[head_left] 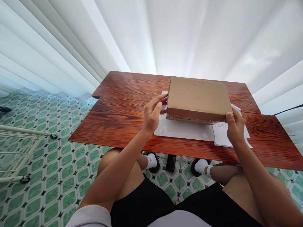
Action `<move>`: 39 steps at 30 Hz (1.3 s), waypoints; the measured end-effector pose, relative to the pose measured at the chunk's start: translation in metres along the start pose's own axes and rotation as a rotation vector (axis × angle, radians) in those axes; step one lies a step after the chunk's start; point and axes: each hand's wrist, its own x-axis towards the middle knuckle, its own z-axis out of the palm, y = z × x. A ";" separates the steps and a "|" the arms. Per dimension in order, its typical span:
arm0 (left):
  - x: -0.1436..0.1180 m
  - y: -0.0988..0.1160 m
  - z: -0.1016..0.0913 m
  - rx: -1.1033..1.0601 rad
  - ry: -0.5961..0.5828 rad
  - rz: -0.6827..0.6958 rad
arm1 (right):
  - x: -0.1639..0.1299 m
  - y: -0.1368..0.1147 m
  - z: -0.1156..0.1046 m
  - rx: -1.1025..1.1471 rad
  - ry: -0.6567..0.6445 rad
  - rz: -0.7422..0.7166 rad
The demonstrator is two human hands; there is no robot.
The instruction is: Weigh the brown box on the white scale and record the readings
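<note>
A closed brown cardboard box is held between my two hands over the wooden table, its front edge raised a little above what lies beneath. My left hand is at the box's left side, fingers against that edge and thumb pointing up. On the front right corner, my right hand grips with the thumb on the front face; its other fingers are mostly hidden behind. Under the box lies a flat white panel with rounded corners, mostly covered. Paper sheets, one with printed or written lines, stick out at the right.
The reddish-brown wooden table has a stepped edge at both ends. White curtains hang right behind it. A pale metal rack on casters stands at left on the green tiled floor. My legs are under the table's front edge.
</note>
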 end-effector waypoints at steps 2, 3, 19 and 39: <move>-0.002 -0.002 -0.001 -0.014 -0.002 0.002 | -0.001 -0.002 0.000 -0.031 0.011 -0.022; -0.002 -0.003 -0.002 -0.022 -0.004 0.006 | -0.001 -0.003 0.000 -0.042 0.016 -0.033; -0.007 -0.015 -0.001 -0.119 0.026 -0.004 | -0.004 0.000 0.000 -0.113 0.072 -0.107; -0.006 -0.015 -0.003 -0.060 0.055 -0.091 | 0.002 0.003 -0.008 -0.129 0.020 -0.049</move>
